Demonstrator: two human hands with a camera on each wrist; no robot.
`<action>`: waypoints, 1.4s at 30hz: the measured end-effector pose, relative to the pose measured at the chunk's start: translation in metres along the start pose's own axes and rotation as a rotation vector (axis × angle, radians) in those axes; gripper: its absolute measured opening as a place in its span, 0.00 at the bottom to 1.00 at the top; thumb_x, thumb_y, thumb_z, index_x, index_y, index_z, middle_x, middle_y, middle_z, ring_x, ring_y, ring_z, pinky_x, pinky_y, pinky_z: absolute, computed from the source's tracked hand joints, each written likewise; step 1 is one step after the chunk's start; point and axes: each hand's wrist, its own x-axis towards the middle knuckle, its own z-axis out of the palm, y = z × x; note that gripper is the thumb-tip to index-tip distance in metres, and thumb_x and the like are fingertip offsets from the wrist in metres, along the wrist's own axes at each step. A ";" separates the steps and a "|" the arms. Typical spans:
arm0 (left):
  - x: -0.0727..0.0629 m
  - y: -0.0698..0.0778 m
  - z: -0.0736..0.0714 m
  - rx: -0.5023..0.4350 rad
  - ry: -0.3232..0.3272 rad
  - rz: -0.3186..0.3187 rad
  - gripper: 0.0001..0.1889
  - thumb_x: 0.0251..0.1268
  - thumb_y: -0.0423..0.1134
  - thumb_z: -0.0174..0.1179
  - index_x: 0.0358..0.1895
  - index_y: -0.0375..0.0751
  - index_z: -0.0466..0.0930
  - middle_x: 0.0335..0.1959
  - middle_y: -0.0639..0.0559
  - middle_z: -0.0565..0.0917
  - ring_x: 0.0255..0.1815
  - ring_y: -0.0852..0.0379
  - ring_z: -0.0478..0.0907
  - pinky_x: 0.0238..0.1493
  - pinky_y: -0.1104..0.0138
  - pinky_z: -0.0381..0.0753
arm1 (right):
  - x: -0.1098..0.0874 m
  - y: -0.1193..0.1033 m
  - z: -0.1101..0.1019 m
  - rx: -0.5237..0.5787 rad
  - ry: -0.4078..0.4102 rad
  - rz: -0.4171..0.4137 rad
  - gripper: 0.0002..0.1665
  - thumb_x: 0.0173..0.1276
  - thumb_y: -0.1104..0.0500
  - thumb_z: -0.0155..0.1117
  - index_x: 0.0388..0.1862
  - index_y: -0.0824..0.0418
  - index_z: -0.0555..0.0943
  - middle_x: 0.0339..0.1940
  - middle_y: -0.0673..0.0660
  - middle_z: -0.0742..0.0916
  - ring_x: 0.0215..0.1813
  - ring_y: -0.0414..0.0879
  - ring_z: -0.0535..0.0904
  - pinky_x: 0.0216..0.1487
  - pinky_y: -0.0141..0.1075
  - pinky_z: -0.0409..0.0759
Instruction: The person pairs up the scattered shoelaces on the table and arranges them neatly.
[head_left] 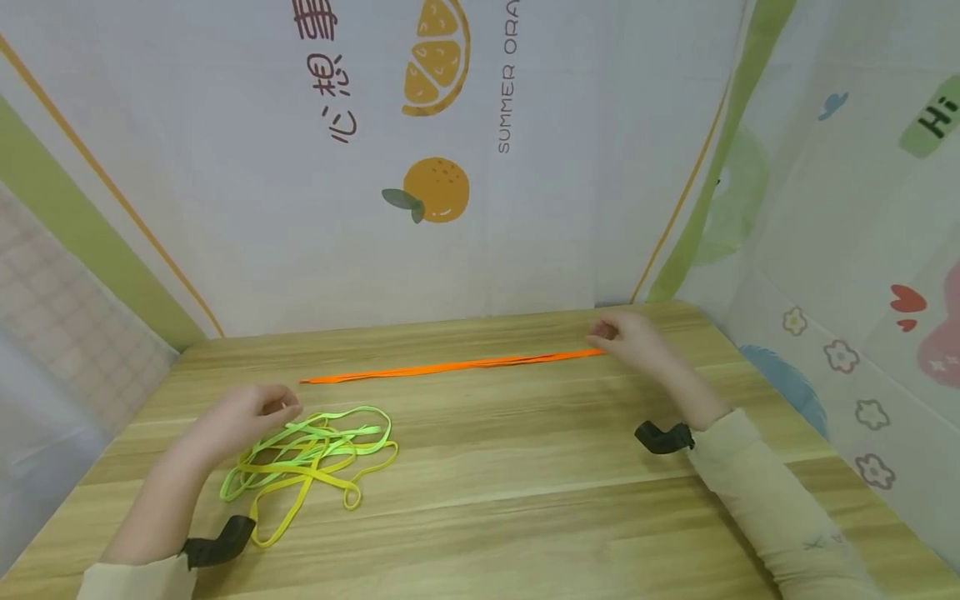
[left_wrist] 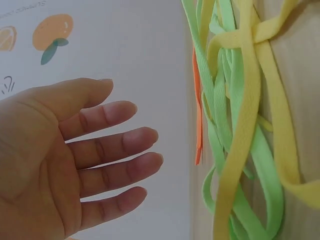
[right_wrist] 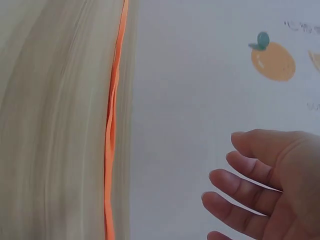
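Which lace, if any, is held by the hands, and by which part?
Nothing is held: the left hand and right hand are empty, and the orange lace lies on the table.

An orange lace [head_left: 420, 370] lies stretched nearly straight across the table [head_left: 525, 467], its strands parting slightly. Near its left end, green lace [left_wrist: 236, 90] and yellow lace [left_wrist: 242, 145] lie tangled in loose loops.

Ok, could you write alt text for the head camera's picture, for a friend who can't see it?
An orange lace lies in a nearly straight line across a wooden table, a person's right hand at one end. Their left hand is by a loose tangle of green and yellow laces; a fruit-printed white sheet is behind.
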 end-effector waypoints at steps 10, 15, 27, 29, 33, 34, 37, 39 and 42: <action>-0.011 0.011 0.004 0.024 -0.022 0.025 0.11 0.71 0.43 0.56 0.43 0.38 0.81 0.30 0.56 0.80 0.28 0.59 0.73 0.31 0.63 0.73 | -0.009 -0.038 0.022 0.054 -0.018 -0.100 0.07 0.68 0.56 0.65 0.41 0.57 0.82 0.33 0.48 0.82 0.41 0.46 0.77 0.42 0.45 0.75; -0.014 0.013 0.007 0.030 -0.026 0.031 0.11 0.70 0.42 0.57 0.44 0.38 0.81 0.25 0.56 0.77 0.23 0.62 0.69 0.27 0.66 0.71 | -0.011 -0.054 0.031 0.064 -0.044 -0.184 0.06 0.67 0.56 0.66 0.40 0.57 0.82 0.33 0.46 0.83 0.40 0.44 0.77 0.39 0.43 0.76; -0.019 0.025 0.020 0.065 -0.035 0.083 0.06 0.67 0.41 0.60 0.40 0.44 0.82 0.28 0.61 0.77 0.29 0.65 0.71 0.31 0.65 0.73 | -0.013 -0.097 0.062 0.103 -0.179 -0.368 0.11 0.68 0.56 0.64 0.45 0.60 0.83 0.41 0.46 0.83 0.43 0.42 0.76 0.46 0.46 0.77; -0.020 0.024 0.023 0.067 -0.045 0.085 0.06 0.67 0.40 0.60 0.40 0.42 0.82 0.29 0.60 0.77 0.30 0.65 0.71 0.31 0.66 0.74 | -0.014 -0.105 0.068 0.110 -0.221 -0.360 0.13 0.68 0.55 0.64 0.47 0.60 0.82 0.43 0.45 0.83 0.45 0.42 0.76 0.47 0.45 0.76; -0.022 0.022 0.029 0.075 -0.070 0.081 0.06 0.66 0.41 0.61 0.40 0.43 0.83 0.31 0.61 0.77 0.33 0.64 0.72 0.33 0.64 0.75 | -0.016 -0.118 0.080 0.098 -0.265 -0.378 0.14 0.69 0.54 0.64 0.50 0.58 0.81 0.46 0.48 0.83 0.46 0.42 0.77 0.46 0.42 0.77; -0.023 0.021 0.030 0.076 -0.075 0.083 0.06 0.66 0.41 0.61 0.40 0.44 0.83 0.32 0.62 0.77 0.33 0.63 0.73 0.34 0.64 0.75 | -0.017 -0.121 0.083 0.099 -0.270 -0.393 0.14 0.69 0.55 0.63 0.50 0.59 0.82 0.46 0.49 0.83 0.46 0.43 0.77 0.46 0.42 0.77; -0.025 0.023 0.034 0.079 -0.066 0.105 0.06 0.65 0.42 0.62 0.40 0.45 0.83 0.33 0.63 0.77 0.35 0.61 0.73 0.35 0.63 0.75 | -0.018 -0.132 0.093 0.083 -0.281 -0.446 0.13 0.68 0.57 0.64 0.50 0.59 0.82 0.47 0.51 0.84 0.44 0.42 0.78 0.46 0.39 0.77; -0.027 0.024 0.037 0.080 -0.054 0.123 0.06 0.65 0.42 0.62 0.41 0.46 0.83 0.35 0.63 0.76 0.37 0.60 0.73 0.36 0.62 0.75 | -0.019 -0.139 0.100 0.083 -0.297 -0.472 0.13 0.68 0.58 0.64 0.50 0.59 0.83 0.46 0.51 0.84 0.44 0.42 0.78 0.45 0.38 0.77; -0.027 0.027 0.040 0.086 -0.043 0.131 0.07 0.65 0.43 0.62 0.43 0.48 0.83 0.36 0.63 0.76 0.38 0.58 0.72 0.36 0.63 0.75 | -0.020 -0.149 0.109 0.075 -0.322 -0.499 0.14 0.68 0.58 0.64 0.51 0.59 0.83 0.42 0.50 0.84 0.42 0.40 0.77 0.44 0.34 0.76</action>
